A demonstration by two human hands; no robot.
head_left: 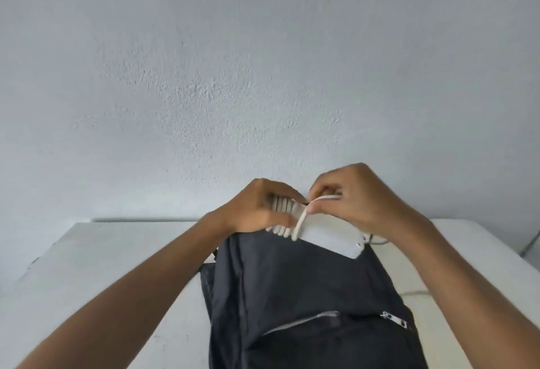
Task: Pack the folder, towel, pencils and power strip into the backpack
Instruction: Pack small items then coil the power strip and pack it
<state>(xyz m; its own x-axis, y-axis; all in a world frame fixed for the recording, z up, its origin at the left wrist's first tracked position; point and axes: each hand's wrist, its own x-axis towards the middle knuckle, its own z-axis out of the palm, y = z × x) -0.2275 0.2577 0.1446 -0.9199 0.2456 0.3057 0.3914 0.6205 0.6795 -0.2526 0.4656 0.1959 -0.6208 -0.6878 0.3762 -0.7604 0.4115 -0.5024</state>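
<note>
Pale wall (pixel 263 61) and white table (pixel 117 254) frame the work. Left hand (pixel 257 208) grips the wrapped end of the power strip (pixel 327 234); right hand (pixel 359 196) pinches its cord (pixel 302 218), apparently mid-wrap. The strip hovers over the backpack (pixel 306 295), its long axis running left-far to right-near, not yet packed. Folder, towel and pencils are not visible; whether they are inside cannot be told.

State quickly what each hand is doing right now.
Left hand: grips the power strip over its wound cord.
Right hand: pinches the cord.
</note>
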